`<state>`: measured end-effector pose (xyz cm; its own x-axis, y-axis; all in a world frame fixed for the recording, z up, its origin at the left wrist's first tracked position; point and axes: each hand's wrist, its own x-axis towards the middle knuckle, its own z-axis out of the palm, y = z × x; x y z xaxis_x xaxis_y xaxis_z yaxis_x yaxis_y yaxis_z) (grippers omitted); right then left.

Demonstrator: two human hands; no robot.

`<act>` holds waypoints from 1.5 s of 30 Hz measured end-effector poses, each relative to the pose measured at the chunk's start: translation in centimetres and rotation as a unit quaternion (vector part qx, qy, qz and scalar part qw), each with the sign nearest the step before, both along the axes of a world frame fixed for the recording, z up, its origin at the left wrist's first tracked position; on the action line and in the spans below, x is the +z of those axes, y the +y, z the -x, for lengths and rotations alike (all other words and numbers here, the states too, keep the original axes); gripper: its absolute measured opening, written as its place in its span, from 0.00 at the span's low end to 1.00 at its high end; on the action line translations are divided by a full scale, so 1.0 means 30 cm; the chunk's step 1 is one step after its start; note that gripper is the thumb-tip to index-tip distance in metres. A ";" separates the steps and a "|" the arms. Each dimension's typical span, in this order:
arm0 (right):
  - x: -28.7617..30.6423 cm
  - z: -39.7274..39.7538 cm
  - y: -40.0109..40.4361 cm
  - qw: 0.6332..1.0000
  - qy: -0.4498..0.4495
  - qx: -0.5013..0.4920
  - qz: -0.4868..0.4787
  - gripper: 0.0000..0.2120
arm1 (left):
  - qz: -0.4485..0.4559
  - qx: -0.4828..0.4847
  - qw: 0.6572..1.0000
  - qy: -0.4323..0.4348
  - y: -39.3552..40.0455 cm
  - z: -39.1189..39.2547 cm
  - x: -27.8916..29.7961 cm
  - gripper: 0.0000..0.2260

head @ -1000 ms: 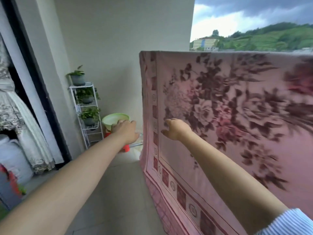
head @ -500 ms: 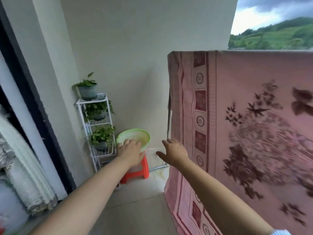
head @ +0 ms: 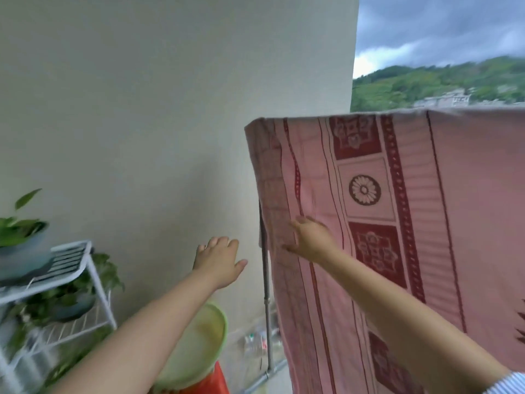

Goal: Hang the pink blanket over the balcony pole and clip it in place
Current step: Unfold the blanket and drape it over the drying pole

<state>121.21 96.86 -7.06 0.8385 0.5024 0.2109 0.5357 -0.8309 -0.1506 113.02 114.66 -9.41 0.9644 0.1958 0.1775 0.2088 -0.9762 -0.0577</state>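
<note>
Where blanket [head: 369,209] drapes, pole hidden, clips unseen

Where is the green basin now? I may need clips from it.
Low in the head view, the green basin sits on the red stool, under the left forearm, between the white plant rack and the pink blanket.

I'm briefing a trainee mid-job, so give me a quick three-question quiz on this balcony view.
1. True or false: the pink blanket already hangs over the pole.
2. Which hand touches the blanket's edge? A) left hand B) right hand C) neither
3. Fill in: the green basin sits on a red ____.

Key: 1 true; the blanket drapes over the top, though the pole itself is covered. 2 B; the left hand is open in the air beside the metal post. 3 stool. No clip shows.
</note>
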 end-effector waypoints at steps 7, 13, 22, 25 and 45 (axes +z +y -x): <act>0.347 -0.421 0.159 0.984 -0.165 -0.040 -0.047 0.30 | 0.020 -0.076 0.990 -0.114 0.179 -0.601 0.258 0.24; 0.470 -0.718 0.297 0.933 -0.341 -0.111 0.013 0.24 | 0.049 -0.169 0.957 -0.231 0.262 -1.101 0.463 0.29; 0.566 -0.868 0.323 0.889 -0.426 -0.169 0.019 0.06 | 0.024 -0.417 0.798 -0.434 0.449 -1.542 0.576 0.13; 0.581 -0.855 0.329 0.891 -0.414 -0.181 0.043 0.07 | -0.004 -0.491 0.756 -0.432 0.473 -1.561 0.590 0.13; 0.885 -0.993 0.169 0.869 0.202 -0.445 0.073 0.26 | -0.096 -0.476 0.867 0.117 0.057 -1.708 0.944 0.19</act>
